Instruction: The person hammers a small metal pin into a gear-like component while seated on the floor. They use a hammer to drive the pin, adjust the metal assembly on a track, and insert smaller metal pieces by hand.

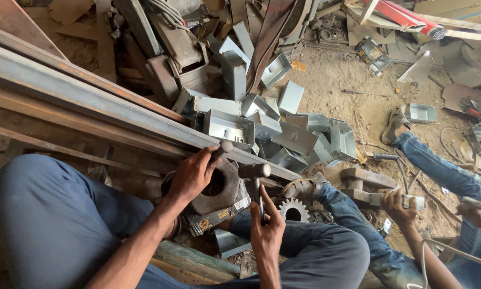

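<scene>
A long steel beam [106, 104] crosses the floor, backing a heavy round iron block [221, 187] that serves as an anvil between the knees. The left hand [193, 174] clamps a short rod [220, 150] upright over the block's hole, steadying it; the right hand [267, 227] grips a hammer [255, 172] by its handle, head level beside the rod.

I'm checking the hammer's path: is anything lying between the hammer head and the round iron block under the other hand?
Nothing visible lies between them. The hammer head, held by the right hand, sits just right of the round iron block. The left hand rests on the block's top left, holding a short rod, away from that gap.
</scene>
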